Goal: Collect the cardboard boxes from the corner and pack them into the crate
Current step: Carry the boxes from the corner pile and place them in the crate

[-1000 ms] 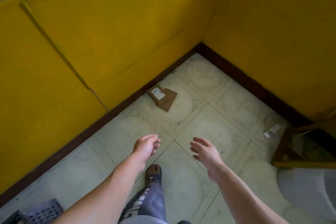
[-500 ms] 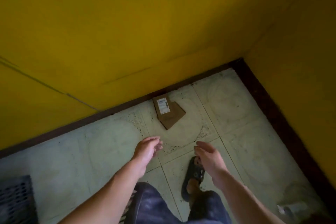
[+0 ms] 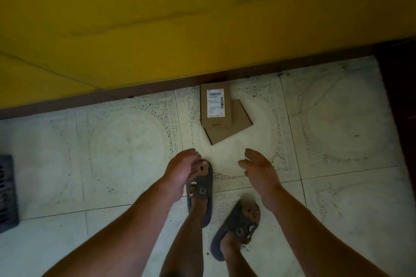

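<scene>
Boxes (image 3: 216, 105) upper centre of frame: two flat cardboard pieces stacked on the floor (image 3: 126, 141), top one with a white label, its far end touching the dark skirting (image 3: 90, 99) under the yellow wall (image 3: 202, 18). Lower box skewed, one corner poking out right.

Step looks like the reach for pickup, nothing lifted yet. Left hand (image 3: 180, 168) and right hand (image 3: 258, 168) both just below the stack, apart from it; each grip open and empty, fingers loosely curled, palms turned inward.

Next move probably needs hands dropped to either side of the stack, fingers slid under the lower box, both lifted together.

Room: wall blocks the far edge; left, right and near sides are bare tile. Sandalled feet (image 3: 200, 189) close under the hands. Dark slotted crate (image 3: 6, 191) at far left edge, well apart from the boxes.
</scene>
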Motion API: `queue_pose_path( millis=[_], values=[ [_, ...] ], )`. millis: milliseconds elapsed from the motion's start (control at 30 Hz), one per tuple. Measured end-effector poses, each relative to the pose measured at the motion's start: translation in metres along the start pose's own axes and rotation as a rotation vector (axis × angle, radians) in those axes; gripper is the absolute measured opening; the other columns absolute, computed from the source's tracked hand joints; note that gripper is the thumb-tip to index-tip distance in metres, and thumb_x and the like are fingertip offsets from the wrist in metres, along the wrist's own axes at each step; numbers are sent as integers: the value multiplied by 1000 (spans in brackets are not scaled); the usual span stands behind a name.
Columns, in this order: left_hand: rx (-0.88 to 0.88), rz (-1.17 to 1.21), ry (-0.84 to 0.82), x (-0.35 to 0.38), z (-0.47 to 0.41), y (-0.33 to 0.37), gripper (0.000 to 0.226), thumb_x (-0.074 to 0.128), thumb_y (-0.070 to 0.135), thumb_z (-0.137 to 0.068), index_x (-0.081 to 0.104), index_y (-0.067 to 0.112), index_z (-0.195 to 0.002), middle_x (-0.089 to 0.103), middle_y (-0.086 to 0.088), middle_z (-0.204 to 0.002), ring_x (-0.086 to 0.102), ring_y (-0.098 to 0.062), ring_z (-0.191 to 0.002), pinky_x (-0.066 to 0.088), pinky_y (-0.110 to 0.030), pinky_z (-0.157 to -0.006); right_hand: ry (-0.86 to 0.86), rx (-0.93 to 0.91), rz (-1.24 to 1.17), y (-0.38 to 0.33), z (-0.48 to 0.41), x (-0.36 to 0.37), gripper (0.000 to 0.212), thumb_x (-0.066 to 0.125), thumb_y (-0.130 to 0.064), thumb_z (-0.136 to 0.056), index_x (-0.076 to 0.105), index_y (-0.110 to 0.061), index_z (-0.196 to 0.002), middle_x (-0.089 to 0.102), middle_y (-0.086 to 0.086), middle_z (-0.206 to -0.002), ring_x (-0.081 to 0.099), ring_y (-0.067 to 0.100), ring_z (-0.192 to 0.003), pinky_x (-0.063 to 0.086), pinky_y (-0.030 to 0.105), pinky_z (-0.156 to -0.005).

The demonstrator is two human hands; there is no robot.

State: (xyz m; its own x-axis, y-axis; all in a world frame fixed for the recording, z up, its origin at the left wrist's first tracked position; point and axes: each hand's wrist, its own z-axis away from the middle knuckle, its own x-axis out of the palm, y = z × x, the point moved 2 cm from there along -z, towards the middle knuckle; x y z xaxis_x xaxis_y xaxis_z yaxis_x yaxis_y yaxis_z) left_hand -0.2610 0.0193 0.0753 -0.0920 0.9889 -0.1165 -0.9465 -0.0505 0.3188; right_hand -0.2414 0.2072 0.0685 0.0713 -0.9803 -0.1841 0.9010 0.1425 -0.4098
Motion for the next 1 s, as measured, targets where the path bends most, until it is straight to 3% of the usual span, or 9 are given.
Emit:
queue_pose_path(
  millis=[67,133,200,300,467,633,800,933,1000],
  values=[
    [-8,-17,17,10,-54,-2,26,53,18,-95,56,14,-121,66,-4,-110,61,-18,-100,55,-24,-69,-15,21,3,9,-49,13,53,58,-19,-91,43,-21,-142,51,1,-123,52,23,-118,41,37,-102],
    [32,-133,31,18,-107,-4,55,57,26,-93,37,18,-144,49,-7,-140,49,-21,-125,47,-35,-98,1,6,37,16,-95,23,58,58,-21,-91,38,-18,-146,48,3,-126,48,21,-120,37,34,-100],
    [73,-217,45,25,-151,-2,69,59,30,-91,25,18,-150,34,-8,-153,37,-24,-137,32,-41,-113,36,-17,64,21,-138,33,63,58,-22,-90,33,-18,-148,48,5,-129,47,23,-125,36,33,-97],
    [85,-276,75,36,-205,2,75,56,33,-93,14,18,-153,22,-7,-158,28,-25,-141,23,-34,-115,49,-57,38,19,-188,46,62,55,-19,-92,29,-22,-149,48,-2,-123,48,19,-120,35,28,-88],
    [96,-312,78,48,-259,5,48,43,14,-97,35,3,-143,42,-18,-145,44,-31,-129,38,-38,-102,41,-158,29,14,-239,58,23,54,-18,-90,53,-28,-111,57,-11,-88,55,14,-84,40,27,-71],
    [89,-132,110,58,-263,1,29,47,15,-95,54,14,-123,51,2,-93,47,-15,-88,38,-31,-90,-18,-118,23,16,-245,61,28,48,-9,-87,61,-20,-110,58,-5,-81,51,11,-71,37,23,-57],
    [84,169,169,54,-229,1,40,55,13,-90,43,34,-121,59,-6,-118,60,-22,-105,52,-34,-80,-39,-64,-70,26,-193,68,21,51,-9,-79,61,-19,-94,53,-4,-74,44,12,-67,34,23,-60],
    [127,242,193,40,-182,7,43,42,-1,-87,51,36,-107,63,-10,-114,60,-21,-89,55,-39,-79,-115,3,-48,27,-127,62,39,52,-7,-88,59,-29,-119,57,-9,-102,56,14,-96,40,26,-78],
    [165,241,181,28,-152,14,45,43,-2,-88,50,33,-115,64,-8,-106,59,-19,-86,55,-40,-81,14,17,-38,18,-96,43,41,53,-11,-93,54,-24,-131,56,-4,-124,55,18,-115,41,27,-85]
  ],
)
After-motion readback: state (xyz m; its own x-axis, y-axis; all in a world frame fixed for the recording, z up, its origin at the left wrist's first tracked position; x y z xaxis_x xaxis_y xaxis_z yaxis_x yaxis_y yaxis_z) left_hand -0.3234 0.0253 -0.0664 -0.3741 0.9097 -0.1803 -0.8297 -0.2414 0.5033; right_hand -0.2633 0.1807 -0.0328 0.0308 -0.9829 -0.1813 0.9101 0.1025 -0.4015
